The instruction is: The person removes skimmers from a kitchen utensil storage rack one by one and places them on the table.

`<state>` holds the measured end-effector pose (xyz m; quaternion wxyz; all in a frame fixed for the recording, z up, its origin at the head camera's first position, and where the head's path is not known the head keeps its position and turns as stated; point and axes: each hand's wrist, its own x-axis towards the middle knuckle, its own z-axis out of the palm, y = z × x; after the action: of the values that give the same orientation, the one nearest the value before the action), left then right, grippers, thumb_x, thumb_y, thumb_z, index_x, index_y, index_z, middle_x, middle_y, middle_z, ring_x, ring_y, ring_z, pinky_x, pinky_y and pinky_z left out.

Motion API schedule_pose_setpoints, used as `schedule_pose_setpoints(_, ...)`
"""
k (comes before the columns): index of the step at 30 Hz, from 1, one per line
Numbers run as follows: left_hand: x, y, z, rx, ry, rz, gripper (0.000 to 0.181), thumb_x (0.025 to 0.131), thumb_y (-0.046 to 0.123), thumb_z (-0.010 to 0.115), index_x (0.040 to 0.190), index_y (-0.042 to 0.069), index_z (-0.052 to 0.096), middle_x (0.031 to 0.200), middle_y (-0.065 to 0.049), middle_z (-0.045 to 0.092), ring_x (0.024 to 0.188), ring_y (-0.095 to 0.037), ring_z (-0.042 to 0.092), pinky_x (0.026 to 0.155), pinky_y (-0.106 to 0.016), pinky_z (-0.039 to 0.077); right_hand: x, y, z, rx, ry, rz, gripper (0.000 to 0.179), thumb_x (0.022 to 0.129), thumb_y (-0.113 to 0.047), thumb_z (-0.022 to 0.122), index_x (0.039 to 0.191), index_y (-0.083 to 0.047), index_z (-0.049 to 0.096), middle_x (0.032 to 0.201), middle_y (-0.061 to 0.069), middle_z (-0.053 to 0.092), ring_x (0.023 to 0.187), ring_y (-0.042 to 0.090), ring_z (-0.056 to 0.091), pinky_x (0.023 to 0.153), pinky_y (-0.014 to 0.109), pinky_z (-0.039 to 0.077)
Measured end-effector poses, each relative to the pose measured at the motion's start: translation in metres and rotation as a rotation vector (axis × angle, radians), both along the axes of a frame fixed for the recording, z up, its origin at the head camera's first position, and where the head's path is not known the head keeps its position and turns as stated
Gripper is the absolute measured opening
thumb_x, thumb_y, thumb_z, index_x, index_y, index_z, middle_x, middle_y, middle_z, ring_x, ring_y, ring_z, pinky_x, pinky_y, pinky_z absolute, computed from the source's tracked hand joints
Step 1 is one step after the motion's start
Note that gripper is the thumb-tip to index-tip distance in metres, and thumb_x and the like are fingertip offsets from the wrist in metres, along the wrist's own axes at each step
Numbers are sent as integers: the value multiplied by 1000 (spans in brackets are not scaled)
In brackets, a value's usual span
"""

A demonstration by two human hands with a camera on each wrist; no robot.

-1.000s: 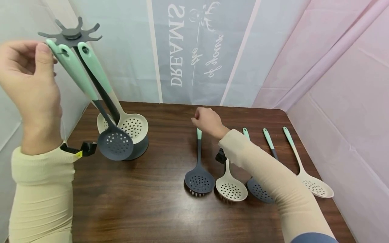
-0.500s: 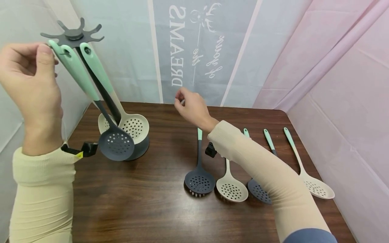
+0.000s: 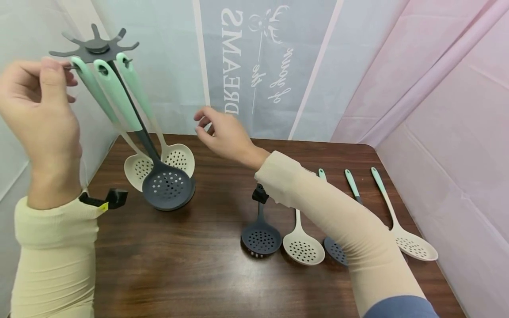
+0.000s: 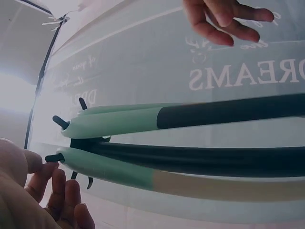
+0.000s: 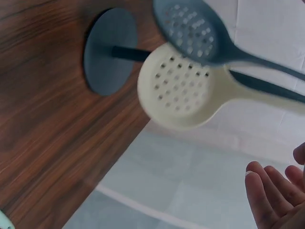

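Observation:
On the left stands a dark utensil stand [image 3: 97, 46] with a ring of hooks at its top and a round base [image 5: 107, 52]. A dark skimmer [image 3: 169, 187] and two cream slotted utensils [image 3: 179, 158] hang from it by mint-green handles. My left hand [image 3: 51, 101] pinches the tip of one hook between thumb and fingers; in the left wrist view the fingers [image 4: 43, 181] sit at that hook, beside a green handle's hole. My right hand [image 3: 226, 132] is in the air to the right of the stand, fingers loosely bent, holding nothing.
Several more slotted utensils lie in a row on the wooden table [image 3: 179, 265]: a dark skimmer [image 3: 261, 237], a cream one [image 3: 303, 247], another dark one [image 3: 336, 251] and a cream turner [image 3: 415, 245] at far right. A printed curtain [image 3: 159, 66] hangs behind the table.
The stand's top has turned, swinging the hanging utensils to the right, the dark skimmer now in front of the pole. My right hand has moved left and up from above the row toward the stand.

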<state>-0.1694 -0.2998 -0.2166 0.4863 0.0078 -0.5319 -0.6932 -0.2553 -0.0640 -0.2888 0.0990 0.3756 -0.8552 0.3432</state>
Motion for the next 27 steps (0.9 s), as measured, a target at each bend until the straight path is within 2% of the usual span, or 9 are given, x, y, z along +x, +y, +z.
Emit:
schedule_pose_setpoints(5, -2, -1, 0, -39, 14, 2, 14, 94, 4, 70, 81, -2, 68, 85, -9, 68, 79, -16, 61, 68, -20, 44, 4, -14, 9, 26, -38, 17, 30, 103, -18, 57, 132, -11, 61, 113, -2, 72, 88, 6, 68, 76, 20, 51)
schedule_pose_setpoints(9, -3, 0, 2, -12, 15, -20, 3, 95, 2, 67, 94, 1, 64, 85, -10, 62, 80, -17, 61, 66, -19, 44, 5, -28, 19, 68, -111, 30, 39, 105, -22, 57, 143, -14, 55, 127, -2, 68, 96, 6, 68, 80, 20, 51)
schedule_pose_setpoints(11, -5, -1, 3, 3, 9, -30, 7, 96, 2, 66, 102, 1, 62, 86, -10, 58, 82, -18, 61, 65, -19, 43, 6, -36, 23, 85, -133, 46, 42, 105, -24, 56, 147, -15, 52, 132, -2, 66, 98, 7, 68, 81, 19, 51)
schedule_pose_setpoints(13, -6, -2, 3, 16, 0, -38, 12, 97, 1, 63, 109, 1, 62, 88, -10, 57, 82, -19, 60, 64, -18, 43, 8, -43, 27, 100, -147, 68, 45, 106, -24, 56, 149, -15, 49, 133, -1, 66, 98, 6, 67, 80, 19, 51)
schedule_pose_setpoints(16, -10, -5, 3, 12, -13, -36, 13, 98, 2, 62, 110, 0, 66, 88, -10, 57, 82, -19, 60, 62, -18, 43, 12, -52, 28, 135, -161, 89, 48, 106, -25, 55, 151, -13, 45, 130, 1, 67, 96, 5, 66, 77, 20, 50)
schedule_pose_setpoints(20, -13, -7, 3, 11, -5, -41, 9, 97, 2, 65, 102, -2, 71, 85, -10, 59, 80, -18, 60, 59, -17, 42, 17, -60, 27, 193, -159, 85, 48, 106, -27, 55, 151, -13, 44, 127, 1, 68, 99, 6, 66, 76, 20, 49)
schedule_pose_setpoints(24, -13, -8, 4, -6, -8, -38, 8, 96, 1, 65, 99, -2, 72, 85, -10, 59, 79, -18, 59, 59, -17, 42, 19, -67, 26, 213, -156, 64, 37, 106, -29, 56, 140, -14, 53, 128, 1, 67, 101, 8, 65, 74, 21, 49)
schedule_pose_setpoints(27, -12, -7, 4, -23, -18, -29, 8, 96, 0, 64, 98, -2, 71, 87, -10, 59, 79, -17, 59, 60, -17, 42, 20, -70, 26, 210, -185, 40, 30, 106, -32, 57, 130, -15, 57, 126, -1, 68, 96, 7, 65, 71, 21, 49)
